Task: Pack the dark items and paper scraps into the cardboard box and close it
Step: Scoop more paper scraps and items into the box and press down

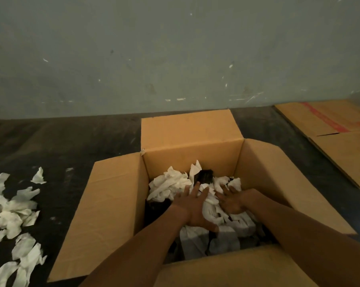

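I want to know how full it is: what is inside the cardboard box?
The cardboard box holds crumpled white paper scraps with a dark item poking through. Both hands, left and right, rest open on the pile. Whatever lies beneath is covered.

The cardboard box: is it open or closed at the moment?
Open. The cardboard box has its flaps spread outward, and both hands, left and right, rest on white paper scraps inside.

One open cardboard box [195,154] around both hands; one flattened cardboard sheet [336,137] far right of them; loose paper scraps [13,216] left, too many to count.
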The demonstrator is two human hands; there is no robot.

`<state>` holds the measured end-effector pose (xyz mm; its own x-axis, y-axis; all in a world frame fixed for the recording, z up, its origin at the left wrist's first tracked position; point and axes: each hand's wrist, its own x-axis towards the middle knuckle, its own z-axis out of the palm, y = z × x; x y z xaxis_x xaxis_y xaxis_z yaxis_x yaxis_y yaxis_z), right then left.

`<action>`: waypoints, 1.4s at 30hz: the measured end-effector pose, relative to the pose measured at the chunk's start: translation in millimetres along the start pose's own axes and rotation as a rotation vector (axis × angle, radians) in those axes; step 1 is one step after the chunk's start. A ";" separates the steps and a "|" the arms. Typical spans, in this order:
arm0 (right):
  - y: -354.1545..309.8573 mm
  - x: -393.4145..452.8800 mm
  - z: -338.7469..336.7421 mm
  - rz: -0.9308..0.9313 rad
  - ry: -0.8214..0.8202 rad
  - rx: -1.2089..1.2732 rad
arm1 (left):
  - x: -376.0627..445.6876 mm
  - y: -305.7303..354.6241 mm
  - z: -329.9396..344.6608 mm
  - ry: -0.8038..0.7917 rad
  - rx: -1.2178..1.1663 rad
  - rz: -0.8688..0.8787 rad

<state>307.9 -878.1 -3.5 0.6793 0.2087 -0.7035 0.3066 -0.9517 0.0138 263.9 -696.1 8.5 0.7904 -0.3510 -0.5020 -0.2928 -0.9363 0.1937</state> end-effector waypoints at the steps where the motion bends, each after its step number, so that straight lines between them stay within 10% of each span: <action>1: 0.8 -1.1 0.1 -0.020 -0.010 -0.059 | 0.2 -0.5 -0.4 -0.008 -0.011 0.002; 8: -0.3 -24.6 -42.0 -0.023 0.060 0.081 | -21.5 -16.3 -30.3 -0.095 -0.102 0.064; 14: -25.3 -27.8 -65.7 -0.110 0.459 0.009 | -32.3 -33.5 -44.8 0.322 -0.023 -0.046; 20: -47.4 10.3 -48.1 -0.169 0.141 0.008 | -13.6 -48.5 -13.8 -0.143 -0.058 -0.305; 32: -16.0 -20.0 -51.7 -0.135 0.181 0.138 | -42.1 -28.6 -22.9 -0.155 -0.048 -0.296; 42: -6.7 -62.8 16.0 -0.028 -0.271 -0.189 | -56.9 11.4 25.9 -0.366 -0.108 -0.151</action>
<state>252.5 -888.4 29.3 0.4747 0.1421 -0.8686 0.4582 -0.8825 0.1060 201.7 -686.9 17.5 0.5707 -0.2072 -0.7946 -0.1145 -0.9783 0.1728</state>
